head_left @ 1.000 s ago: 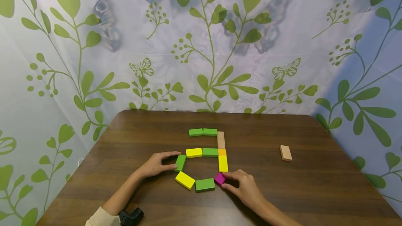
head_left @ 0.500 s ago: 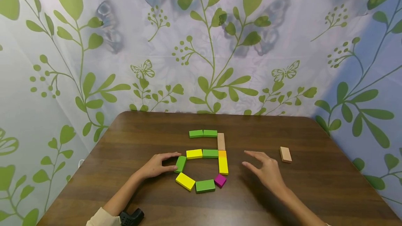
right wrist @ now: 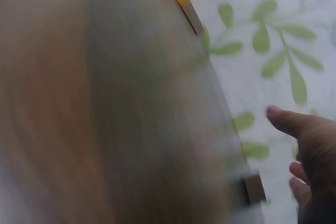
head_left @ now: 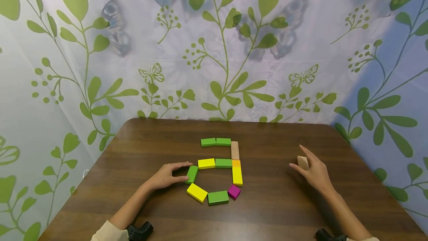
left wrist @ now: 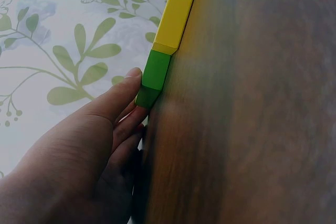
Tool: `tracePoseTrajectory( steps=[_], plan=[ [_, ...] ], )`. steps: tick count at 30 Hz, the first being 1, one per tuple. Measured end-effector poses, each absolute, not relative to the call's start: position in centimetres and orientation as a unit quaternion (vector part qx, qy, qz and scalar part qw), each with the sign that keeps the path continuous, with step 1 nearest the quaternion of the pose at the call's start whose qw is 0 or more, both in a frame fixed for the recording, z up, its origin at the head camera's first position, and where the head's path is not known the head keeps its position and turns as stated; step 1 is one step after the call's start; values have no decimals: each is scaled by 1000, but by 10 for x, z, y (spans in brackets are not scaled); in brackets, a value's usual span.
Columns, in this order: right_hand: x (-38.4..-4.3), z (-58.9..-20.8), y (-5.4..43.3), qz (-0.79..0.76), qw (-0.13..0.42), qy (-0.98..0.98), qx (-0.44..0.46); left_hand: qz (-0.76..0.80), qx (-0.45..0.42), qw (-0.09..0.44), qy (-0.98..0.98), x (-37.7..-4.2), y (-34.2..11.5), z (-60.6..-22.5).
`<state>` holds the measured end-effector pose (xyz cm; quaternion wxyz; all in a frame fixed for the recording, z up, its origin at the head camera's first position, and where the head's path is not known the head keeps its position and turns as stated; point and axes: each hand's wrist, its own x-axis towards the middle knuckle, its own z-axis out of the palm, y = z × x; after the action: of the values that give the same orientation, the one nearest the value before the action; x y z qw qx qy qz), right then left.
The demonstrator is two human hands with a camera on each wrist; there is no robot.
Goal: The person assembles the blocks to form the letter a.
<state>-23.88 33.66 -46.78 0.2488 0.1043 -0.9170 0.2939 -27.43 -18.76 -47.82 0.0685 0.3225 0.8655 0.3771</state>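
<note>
My left hand (head_left: 167, 176) lies at the left of the block outline, holding a green block (head_left: 192, 174) between thumb and index finger. In the left wrist view, the thumb (left wrist: 134, 73) is against that block, beside a yellow block (left wrist: 176, 14). My right hand (head_left: 314, 172) is off to the right, thumb and index finger spread on either side of a plain wooden block (head_left: 302, 162). The hand partly covers this block in the head view. In the right wrist view, the same wooden block (right wrist: 254, 188) appears below the extended thumb.
Green, yellow, orange and plain wooden blocks form an outline on the brown table (head_left: 267, 211), with a magenta block (head_left: 234, 192) at its lower right corner. Behind the table hangs a leaf-patterned cloth (head_left: 214, 47). Black wrist devices (head_left: 140, 230) sit at the sleeves.
My right hand has let go of the magenta block and moved right and away from me to the plain wooden block. The left hand has stayed at the green block.
</note>
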Motion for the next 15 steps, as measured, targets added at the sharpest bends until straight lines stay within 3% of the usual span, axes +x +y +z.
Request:
tracePoseTrajectory(
  steps=[8,15],
  plan=[
    [-238,-479,371,269,107,-955,68,397,319,70,858,-275,-187,-480],
    [-238,-485,374,269,88,-958,56,380,321,68,865,-276,-188,-480]
  ],
)
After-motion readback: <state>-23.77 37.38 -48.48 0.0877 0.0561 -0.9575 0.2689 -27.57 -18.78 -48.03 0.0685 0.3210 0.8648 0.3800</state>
